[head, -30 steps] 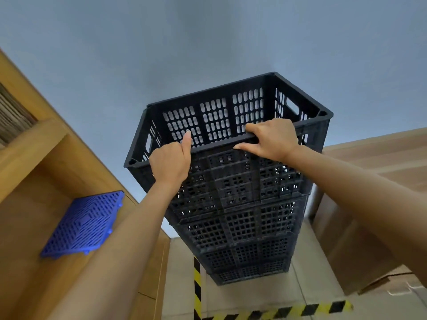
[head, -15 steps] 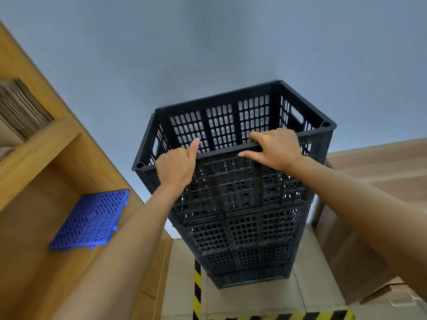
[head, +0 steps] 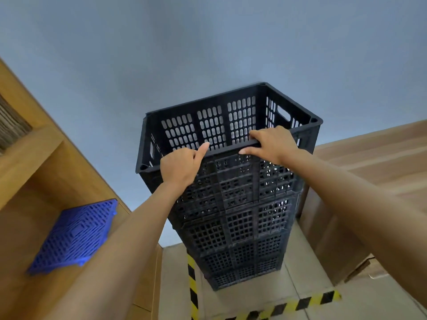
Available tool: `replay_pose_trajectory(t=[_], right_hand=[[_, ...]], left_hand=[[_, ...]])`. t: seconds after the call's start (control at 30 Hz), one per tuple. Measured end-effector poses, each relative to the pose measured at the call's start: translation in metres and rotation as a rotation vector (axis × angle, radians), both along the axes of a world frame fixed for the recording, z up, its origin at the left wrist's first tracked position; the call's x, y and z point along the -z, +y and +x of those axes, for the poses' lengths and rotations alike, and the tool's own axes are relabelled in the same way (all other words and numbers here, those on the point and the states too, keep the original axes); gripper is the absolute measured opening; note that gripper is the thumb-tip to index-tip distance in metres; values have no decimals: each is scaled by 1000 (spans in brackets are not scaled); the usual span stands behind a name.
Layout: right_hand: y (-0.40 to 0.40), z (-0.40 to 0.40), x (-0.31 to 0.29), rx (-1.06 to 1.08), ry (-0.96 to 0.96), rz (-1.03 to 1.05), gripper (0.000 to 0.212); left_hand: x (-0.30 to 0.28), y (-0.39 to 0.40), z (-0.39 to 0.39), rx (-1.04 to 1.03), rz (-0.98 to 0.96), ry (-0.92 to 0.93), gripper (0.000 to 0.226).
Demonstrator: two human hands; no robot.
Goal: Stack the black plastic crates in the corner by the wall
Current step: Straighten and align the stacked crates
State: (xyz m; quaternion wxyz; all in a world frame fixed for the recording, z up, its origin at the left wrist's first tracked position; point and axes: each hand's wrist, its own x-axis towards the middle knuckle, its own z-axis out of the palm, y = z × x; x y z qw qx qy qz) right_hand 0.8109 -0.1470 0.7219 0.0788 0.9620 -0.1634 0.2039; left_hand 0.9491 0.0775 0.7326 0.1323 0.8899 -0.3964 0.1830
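Observation:
A tall stack of black plastic crates stands on the floor against the grey-blue wall. The top crate sits on the stack, its open mouth facing up. My left hand grips the near rim of the top crate, thumb lying along the rim. To its right, my right hand grips the same rim, fingers curled over the edge and thumb on the outer face.
A wooden shelf unit rises on the left, with a blue plastic grid tile lying in it. Cardboard boxes stand at the right. Yellow-black tape marks the floor around the stack.
The top crate has sunk lower in the view and settled onto the stack. Both hands kept their hold on its near rim.

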Motion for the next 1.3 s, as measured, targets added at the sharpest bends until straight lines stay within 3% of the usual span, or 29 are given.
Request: replay_pose_trajectory(t=[0.43,0.63,0.73,0.93,1.3], right_hand=[[15,-9,0,89,-16,62,64],[21,-2,4,145,-42,59,59],[18,0,5,101,0,75,53],[16,-2,1,48,62,32,36],[-20,4,-4,49,100,91,45]], left_hand=[[7,-6,16,31,28,-97,85],[6,-10,41,102,-9,-117,79],[4,-12,48,128,-31,-112,68],[2,-7,43,107,-64,-57,66],[8,-27,31,87,-51,-27,72]])
